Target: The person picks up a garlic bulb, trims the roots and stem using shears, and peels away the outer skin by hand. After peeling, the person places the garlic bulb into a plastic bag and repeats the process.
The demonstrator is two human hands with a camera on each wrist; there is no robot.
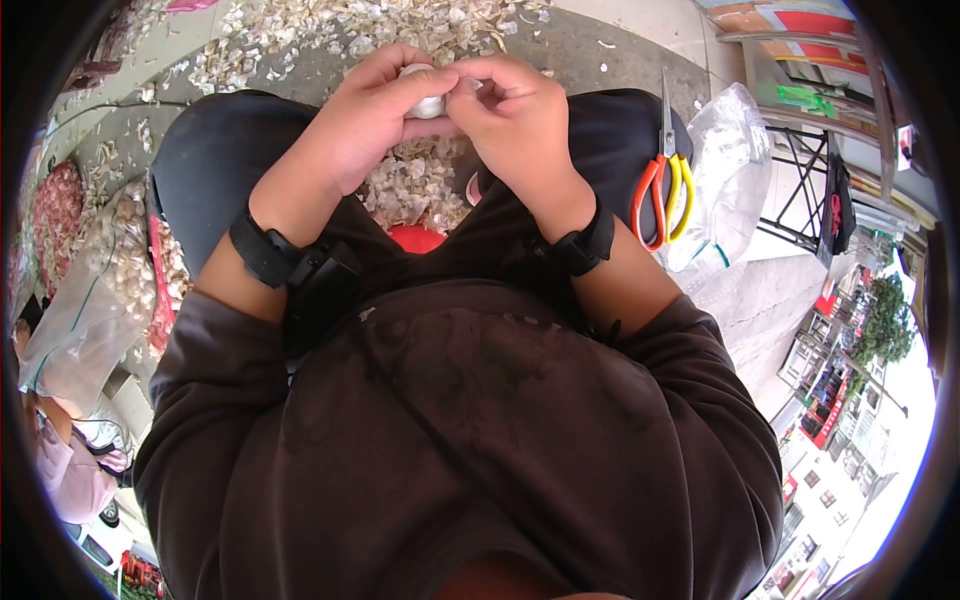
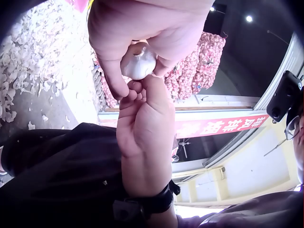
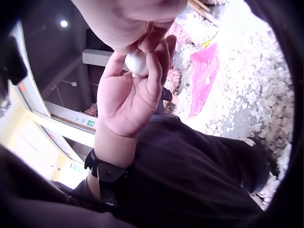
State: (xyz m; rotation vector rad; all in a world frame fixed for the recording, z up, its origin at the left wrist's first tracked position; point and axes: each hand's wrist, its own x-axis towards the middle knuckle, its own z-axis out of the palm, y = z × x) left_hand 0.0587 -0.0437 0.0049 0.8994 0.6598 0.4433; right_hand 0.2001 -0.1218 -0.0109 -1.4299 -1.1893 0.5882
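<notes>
A white garlic bulb (image 1: pixel 428 107) is held up in front of the knees. My left hand (image 1: pixel 372 112) grips it, thumb along the top and fingers beneath. The right hand (image 1: pixel 520 112) meets it from the other side, thumb and fingertips pinching at the bulb's edge. In the left wrist view, the stubby stem end of the garlic bulb (image 2: pixel 138 61) faces up between the fingers. The right wrist view shows the smooth white garlic bulb (image 3: pixel 137 63) cradled in the left fingers, partly covered by the right hand (image 3: pixel 133 21).
Scissors (image 1: pixel 668 143) with orange and yellow handles lie on the right thigh, beside a clear plastic bag (image 1: pixel 735 150). Garlic skins (image 1: pixel 410 185) heap between the legs and over the ground ahead. Bagged garlic bulbs (image 1: pixel 130 260) stand at the left. Mesh sacks (image 2: pixel 209 59) are stacked behind.
</notes>
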